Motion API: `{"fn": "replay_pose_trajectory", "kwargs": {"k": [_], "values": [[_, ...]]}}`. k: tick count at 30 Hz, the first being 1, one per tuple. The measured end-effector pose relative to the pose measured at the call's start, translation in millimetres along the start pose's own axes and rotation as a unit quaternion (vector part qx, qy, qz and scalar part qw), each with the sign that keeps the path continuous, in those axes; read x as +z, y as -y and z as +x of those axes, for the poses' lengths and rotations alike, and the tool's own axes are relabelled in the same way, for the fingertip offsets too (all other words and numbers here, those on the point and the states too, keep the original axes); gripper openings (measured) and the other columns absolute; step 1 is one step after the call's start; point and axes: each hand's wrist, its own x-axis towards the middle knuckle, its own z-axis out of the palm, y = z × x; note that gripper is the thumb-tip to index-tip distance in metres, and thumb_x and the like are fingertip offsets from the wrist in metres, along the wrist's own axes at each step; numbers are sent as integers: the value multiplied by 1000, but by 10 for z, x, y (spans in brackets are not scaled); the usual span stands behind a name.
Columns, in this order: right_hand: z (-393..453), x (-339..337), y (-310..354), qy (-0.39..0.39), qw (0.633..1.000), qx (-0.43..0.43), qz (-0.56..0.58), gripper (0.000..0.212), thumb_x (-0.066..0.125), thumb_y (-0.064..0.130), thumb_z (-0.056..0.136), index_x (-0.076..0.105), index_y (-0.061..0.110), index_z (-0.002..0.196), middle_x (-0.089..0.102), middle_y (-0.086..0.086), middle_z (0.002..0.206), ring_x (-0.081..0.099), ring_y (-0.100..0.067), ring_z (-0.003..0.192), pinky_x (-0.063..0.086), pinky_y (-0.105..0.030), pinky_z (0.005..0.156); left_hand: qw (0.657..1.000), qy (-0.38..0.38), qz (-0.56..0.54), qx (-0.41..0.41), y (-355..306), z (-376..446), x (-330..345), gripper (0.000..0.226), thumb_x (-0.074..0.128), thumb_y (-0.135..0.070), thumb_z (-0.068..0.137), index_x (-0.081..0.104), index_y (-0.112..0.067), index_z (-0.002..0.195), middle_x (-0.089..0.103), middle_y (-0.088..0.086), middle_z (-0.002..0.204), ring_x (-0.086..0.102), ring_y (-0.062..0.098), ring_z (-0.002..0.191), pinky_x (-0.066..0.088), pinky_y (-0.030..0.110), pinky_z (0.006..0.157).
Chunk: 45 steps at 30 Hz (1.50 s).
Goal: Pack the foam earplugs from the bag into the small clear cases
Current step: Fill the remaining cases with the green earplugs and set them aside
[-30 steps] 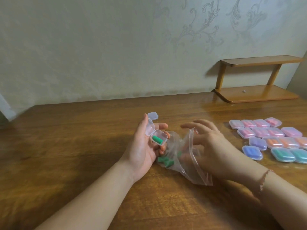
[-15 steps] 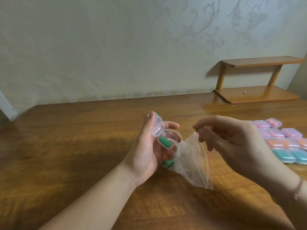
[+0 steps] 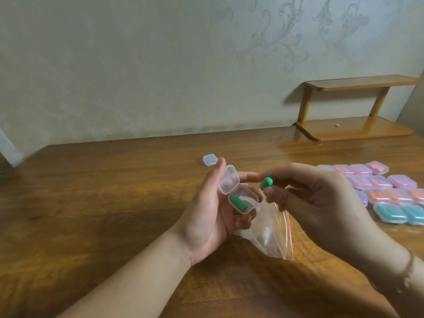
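Observation:
My left hand (image 3: 207,216) holds a small clear case (image 3: 241,198) with its lid (image 3: 229,182) swung up. One green foam earplug (image 3: 238,203) lies inside the case. My right hand (image 3: 321,203) pinches a second green earplug (image 3: 266,183) between thumb and forefinger, just right of and above the open case. The clear zip bag (image 3: 273,235) lies on the table under both hands and looks empty.
A shut empty clear case (image 3: 210,159) sits on the wooden table (image 3: 103,203) behind my left thumb. Several filled cases (image 3: 380,191) in pink, purple, orange and teal lie in rows at the right. A small wooden shelf (image 3: 353,129) stands at the back right.
My right hand has come out of the bag with a green earplug and moved left toward the open case. The bag has sagged flat.

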Motion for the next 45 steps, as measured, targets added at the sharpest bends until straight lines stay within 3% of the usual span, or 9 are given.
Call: {"fn": "replay_pose_trajectory", "kwargs": {"k": [6,9,11,20,28,33,37,41,45], "values": [[-27,77,-23,25,999,23,28,22,57,39,78,55,38,100,65,15,86,65,-8,80,56,-25,66,999,30,-1,-13,14,-1,-8,73,36,-67,92,64,-8,123,63,20,108,49,37,101,35,50,89],[-37,111,-56,24,1000,-2,-15,19,56,45,80,62,32,91,65,18,83,64,-3,83,54,-21,68,998,59,0,-16,-16,-18,9,73,29,-63,97,58,-4,128,68,8,89,62,19,74,48,29,66],[-38,142,-95,23,999,-20,-37,10,64,33,82,66,26,90,64,22,82,63,-1,83,51,-14,66,998,66,-5,-19,-13,-18,16,71,27,-61,98,58,-6,130,67,6,86,60,14,68,45,25,59],[-38,61,-104,70,992,-66,-87,20,71,13,82,72,29,94,60,19,96,56,3,80,42,-5,62,997,75,-5,-31,5,-3,-34,70,32,-68,93,64,-17,128,56,17,102,53,18,75,39,31,66],[-47,38,-94,61,995,-34,-66,14,73,19,81,70,30,89,64,17,88,60,-8,83,44,-10,60,993,105,-39,-45,9,-9,-32,66,38,-65,90,68,-15,121,58,16,100,51,19,74,36,31,64],[-27,-102,-83,44,996,-65,-47,38,64,35,78,60,32,116,63,16,101,56,-15,90,40,-15,68,989,107,-89,-42,-13,-15,-63,46,46,-22,83,69,-10,122,56,12,94,50,15,65,38,28,62],[-43,-44,-111,96,990,-69,-72,43,67,40,78,58,32,120,60,22,106,55,-6,94,38,-7,74,995,77,-46,-33,-53,-53,-39,70,46,-7,76,49,-29,142,52,17,109,49,18,65,39,31,60],[-64,42,-118,97,990,-72,-73,34,77,42,77,57,38,104,60,26,109,56,-6,91,39,-10,70,997,79,16,1,-104,-118,63,84,46,-4,77,27,-57,140,46,21,139,58,26,83,46,34,66],[-63,50,-117,71,992,-74,-70,32,79,38,74,57,42,96,62,27,107,57,-2,90,40,-7,70,993,101,49,44,-73,-116,96,84,46,-7,86,18,-64,140,42,20,138,52,22,85,44,31,68]]}}
